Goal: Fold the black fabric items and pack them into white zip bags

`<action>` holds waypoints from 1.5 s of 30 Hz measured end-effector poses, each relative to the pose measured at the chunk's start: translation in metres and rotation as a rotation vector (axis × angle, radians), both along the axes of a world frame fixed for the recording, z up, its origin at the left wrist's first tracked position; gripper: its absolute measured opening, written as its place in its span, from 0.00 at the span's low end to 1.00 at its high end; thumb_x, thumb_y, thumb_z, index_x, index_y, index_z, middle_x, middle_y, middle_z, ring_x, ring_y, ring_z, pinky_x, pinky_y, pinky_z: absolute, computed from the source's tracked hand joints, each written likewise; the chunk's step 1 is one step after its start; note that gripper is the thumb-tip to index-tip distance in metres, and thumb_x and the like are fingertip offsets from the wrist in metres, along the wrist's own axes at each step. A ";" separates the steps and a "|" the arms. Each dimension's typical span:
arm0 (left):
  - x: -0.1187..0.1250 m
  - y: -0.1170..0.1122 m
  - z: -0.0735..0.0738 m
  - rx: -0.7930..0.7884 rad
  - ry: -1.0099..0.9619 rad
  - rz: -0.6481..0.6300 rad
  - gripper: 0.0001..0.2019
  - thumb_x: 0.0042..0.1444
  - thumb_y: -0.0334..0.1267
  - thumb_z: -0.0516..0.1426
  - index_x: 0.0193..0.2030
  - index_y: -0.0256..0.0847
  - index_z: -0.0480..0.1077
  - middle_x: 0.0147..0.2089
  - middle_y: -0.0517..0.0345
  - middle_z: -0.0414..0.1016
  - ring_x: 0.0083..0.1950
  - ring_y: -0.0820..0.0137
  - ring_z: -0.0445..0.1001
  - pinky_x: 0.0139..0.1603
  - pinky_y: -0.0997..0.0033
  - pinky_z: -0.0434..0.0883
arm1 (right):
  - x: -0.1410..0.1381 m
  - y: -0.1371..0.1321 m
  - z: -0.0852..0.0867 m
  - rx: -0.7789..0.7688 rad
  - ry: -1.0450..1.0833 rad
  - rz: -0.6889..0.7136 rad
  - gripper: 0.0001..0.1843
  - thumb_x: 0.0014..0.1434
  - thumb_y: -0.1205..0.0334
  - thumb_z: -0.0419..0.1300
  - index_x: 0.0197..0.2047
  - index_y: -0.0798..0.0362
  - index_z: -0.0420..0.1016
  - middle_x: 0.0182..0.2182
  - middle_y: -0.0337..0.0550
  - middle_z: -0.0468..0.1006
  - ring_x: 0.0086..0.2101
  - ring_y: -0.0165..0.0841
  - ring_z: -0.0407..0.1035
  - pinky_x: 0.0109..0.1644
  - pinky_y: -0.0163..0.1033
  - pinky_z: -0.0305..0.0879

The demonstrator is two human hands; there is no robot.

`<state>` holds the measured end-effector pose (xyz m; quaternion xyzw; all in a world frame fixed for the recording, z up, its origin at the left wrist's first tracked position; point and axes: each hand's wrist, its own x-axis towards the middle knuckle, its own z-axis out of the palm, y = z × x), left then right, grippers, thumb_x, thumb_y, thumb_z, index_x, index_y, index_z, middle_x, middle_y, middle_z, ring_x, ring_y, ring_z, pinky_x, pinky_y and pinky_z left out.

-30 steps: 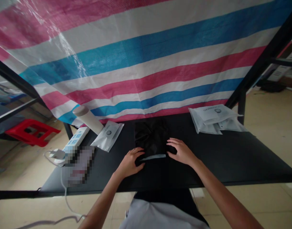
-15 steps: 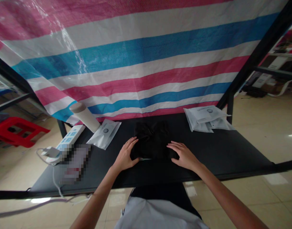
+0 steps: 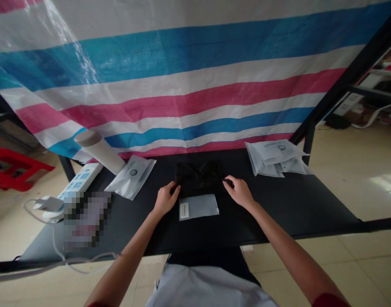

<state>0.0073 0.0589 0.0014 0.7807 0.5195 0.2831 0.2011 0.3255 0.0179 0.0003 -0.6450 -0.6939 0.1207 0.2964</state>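
Observation:
A black bra (image 3: 200, 177) lies on the black table (image 3: 278, 213), its two cups toward the back and its lower band toward me. My left hand (image 3: 166, 198) pinches the band's left end. The right end of the band is pinched by my right hand (image 3: 238, 192). Just in front of the bra lies a frosted zip bag (image 3: 200, 207), flat, with a small white label at its left side. Neither hand touches this bag.
Several printed frosted bags (image 3: 275, 157) are piled at the back right. Another printed bag (image 3: 131, 177) lies left, beside a white bottle (image 3: 101, 151). A power strip (image 3: 78, 183) with a plugged charger and cable, and a blurred-out object (image 3: 88, 219), occupy the left. Striped sheeting (image 3: 189, 98) hangs behind.
The bra has been moved back from the table's front, uncovering the frosted zip bag under it. My hands have gone from resting around its sides to pinching its band ends.

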 end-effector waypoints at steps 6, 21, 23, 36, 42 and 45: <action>0.007 0.029 -0.002 -0.026 0.007 0.187 0.12 0.50 0.39 0.59 0.41 0.42 0.65 0.33 0.61 0.72 0.31 0.69 0.71 0.33 0.71 0.66 | 0.001 0.050 0.005 -0.140 -0.004 -0.173 0.12 0.56 0.50 0.62 0.41 0.47 0.76 0.26 0.36 0.80 0.32 0.38 0.76 0.32 0.36 0.61; 0.002 0.064 -0.012 -0.145 -0.221 -0.081 0.15 0.53 0.43 0.60 0.43 0.36 0.69 0.40 0.52 0.76 0.42 0.62 0.74 0.45 0.61 0.72 | 0.019 0.086 -0.022 -0.263 0.219 -0.049 0.27 0.44 0.64 0.70 0.50 0.53 0.76 0.35 0.44 0.82 0.36 0.38 0.77 0.42 0.40 0.70; 0.003 0.061 -0.012 -0.170 -0.331 -0.114 0.14 0.52 0.42 0.60 0.43 0.36 0.70 0.40 0.53 0.77 0.42 0.63 0.74 0.45 0.63 0.73 | 0.020 0.085 -0.023 -0.270 0.317 -0.005 0.20 0.45 0.68 0.68 0.44 0.54 0.78 0.33 0.43 0.81 0.35 0.37 0.76 0.41 0.39 0.69; -0.002 0.052 0.000 -0.123 -0.316 -0.316 0.08 0.46 0.28 0.51 0.22 0.41 0.68 0.38 0.53 0.78 0.44 0.64 0.73 0.50 0.60 0.69 | 0.035 0.073 -0.015 -0.175 0.596 0.300 0.09 0.36 0.72 0.50 0.17 0.53 0.70 0.31 0.40 0.69 0.32 0.31 0.66 0.36 0.37 0.60; -0.003 0.051 -0.003 -0.087 -0.246 -0.329 0.10 0.43 0.25 0.48 0.21 0.41 0.67 0.39 0.54 0.79 0.47 0.64 0.73 0.53 0.57 0.69 | 0.040 0.075 -0.018 -0.160 0.503 0.310 0.11 0.38 0.74 0.50 0.17 0.53 0.69 0.39 0.43 0.75 0.42 0.36 0.71 0.45 0.42 0.67; -0.002 0.042 0.000 -0.048 -0.189 -0.363 0.14 0.42 0.23 0.48 0.29 0.41 0.72 0.46 0.55 0.79 0.50 0.63 0.72 0.55 0.55 0.68 | 0.044 0.077 -0.019 -0.095 0.411 0.217 0.14 0.41 0.76 0.50 0.21 0.53 0.75 0.47 0.45 0.76 0.48 0.38 0.71 0.51 0.45 0.67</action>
